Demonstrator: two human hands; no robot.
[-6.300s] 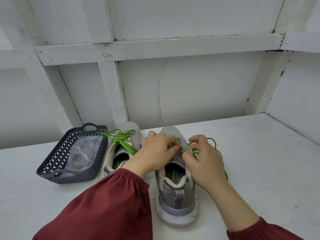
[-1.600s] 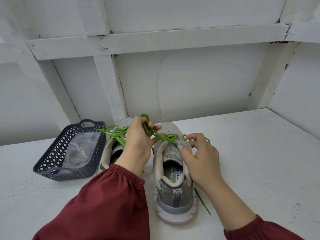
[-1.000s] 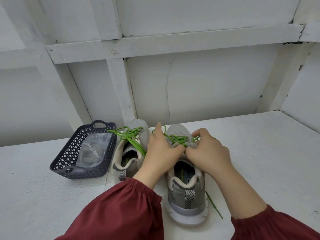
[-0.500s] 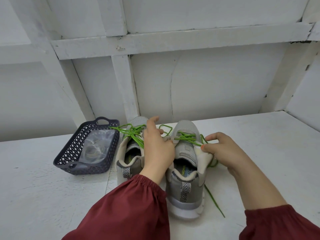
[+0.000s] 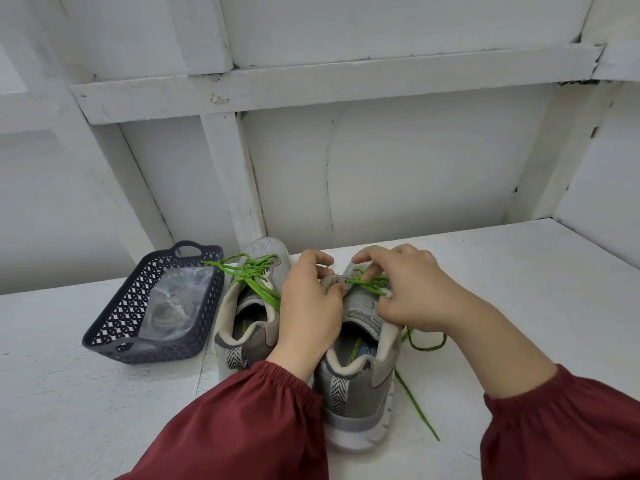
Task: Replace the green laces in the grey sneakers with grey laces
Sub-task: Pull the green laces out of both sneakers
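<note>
Two grey sneakers stand side by side on the white table, heels toward me. The right sneaker (image 5: pixel 356 386) has a loosened green lace (image 5: pixel 367 284) across its eyelets, and the lace's free end (image 5: pixel 415 407) trails onto the table at its right. My left hand (image 5: pixel 308 313) grips the left edge of that shoe's upper, thumb by the eyelets. My right hand (image 5: pixel 412 289) curls over the lacing and pinches the green lace. The left sneaker (image 5: pixel 249 327) keeps its green lace (image 5: pixel 252 275), untied. The grey laces (image 5: pixel 169 308) lie bagged in the basket.
A dark openwork plastic basket (image 5: pixel 114 313) sits left of the shoes. A white panelled wall with beams rises close behind the shoes. The white table (image 5: pixel 519 292) extends to the right, with a side wall at the far right.
My right hand moved from the shoe's right side up onto the lacing and took hold of the green lace. My left hand lowered its raised finger and stays on the shoe's left edge.
</note>
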